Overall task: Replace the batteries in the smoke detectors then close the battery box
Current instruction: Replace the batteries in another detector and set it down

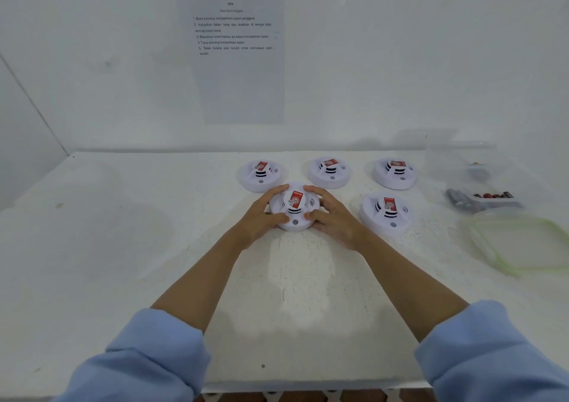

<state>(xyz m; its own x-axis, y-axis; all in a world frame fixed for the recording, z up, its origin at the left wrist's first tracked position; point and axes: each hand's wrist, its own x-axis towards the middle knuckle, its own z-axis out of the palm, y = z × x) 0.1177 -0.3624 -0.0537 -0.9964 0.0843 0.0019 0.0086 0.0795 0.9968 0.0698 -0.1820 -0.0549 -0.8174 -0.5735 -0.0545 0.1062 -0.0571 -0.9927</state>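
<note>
- Smoke detector, white and round with a red label on top, sits on the white bench near its middle, held between both hands.
- Left hand cups its left side; the fingers are curled over the far rim and the thumb presses the near edge.
- Right hand mirrors it on the right side, its fingers wrapped round the rim.
- Four more detectors lie nearby: three in a back row and one just right of the hands.
- At the far right stands a clear battery box, open, with its green-edged lid lying flat in front.
- A printed sheet hangs on the wall behind.
</note>
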